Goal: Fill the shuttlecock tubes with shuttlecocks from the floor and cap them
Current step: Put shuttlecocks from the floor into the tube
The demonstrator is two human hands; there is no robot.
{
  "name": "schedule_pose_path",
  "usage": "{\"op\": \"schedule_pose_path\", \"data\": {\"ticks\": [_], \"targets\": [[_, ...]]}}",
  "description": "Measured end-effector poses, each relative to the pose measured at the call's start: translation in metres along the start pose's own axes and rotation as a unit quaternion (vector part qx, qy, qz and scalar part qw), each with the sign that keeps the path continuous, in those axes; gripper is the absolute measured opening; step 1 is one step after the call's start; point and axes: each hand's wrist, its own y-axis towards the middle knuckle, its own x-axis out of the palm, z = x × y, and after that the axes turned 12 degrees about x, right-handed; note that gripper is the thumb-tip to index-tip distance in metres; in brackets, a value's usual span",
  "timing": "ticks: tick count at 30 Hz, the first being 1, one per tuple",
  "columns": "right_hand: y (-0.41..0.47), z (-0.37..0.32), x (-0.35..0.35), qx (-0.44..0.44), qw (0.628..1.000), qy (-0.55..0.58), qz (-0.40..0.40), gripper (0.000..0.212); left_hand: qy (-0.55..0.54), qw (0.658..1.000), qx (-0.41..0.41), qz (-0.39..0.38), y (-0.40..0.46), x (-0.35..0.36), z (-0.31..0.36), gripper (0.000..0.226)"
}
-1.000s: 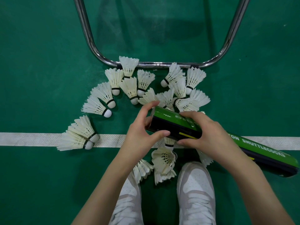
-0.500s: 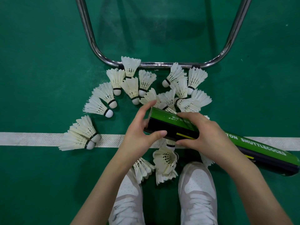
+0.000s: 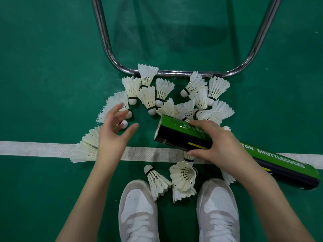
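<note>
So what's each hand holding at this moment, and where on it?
The right hand holds the green-and-black shuttlecock tube near its open end, fingers over the top and thumb beneath. The left hand holds nothing; its fingers are spread above the shuttlecocks.

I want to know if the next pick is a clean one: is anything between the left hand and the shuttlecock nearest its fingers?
Nothing visible blocks it. The left hand hovers with fingers spread just over the shuttlecock, whose white cork tip shows between them. Only bare green floor separates it from the tube that the right hand grips.
</note>
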Motion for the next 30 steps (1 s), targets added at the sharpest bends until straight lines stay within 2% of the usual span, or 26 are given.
{"op": "schedule_pose_path", "data": {"ticks": [3,6,13,23,30], "targets": [[0.0,0.0,0.002,-0.003,1.0,-0.006,0.002,0.07,0.051,0.995,0.003,0.085,0.009,-0.01,-0.013,0.054],[0.0,0.0,0.003,-0.004,1.0,-0.013,0.002,0.071,0.097,0.988,0.007,0.122,0.016,-0.017,-0.024,0.056],[0.002,0.001,0.005,-0.005,1.0,-0.018,0.002,0.071,0.141,0.987,-0.012,0.075,0.022,-0.016,-0.032,0.064],[0.002,0.002,0.005,0.001,1.0,-0.014,0.0,0.072,0.142,0.988,-0.017,0.059,0.013,-0.005,-0.025,0.045],[0.002,0.004,0.005,-0.001,1.0,-0.011,-0.001,0.071,0.066,0.995,-0.004,0.072,0.006,0.001,-0.008,0.038]]}}
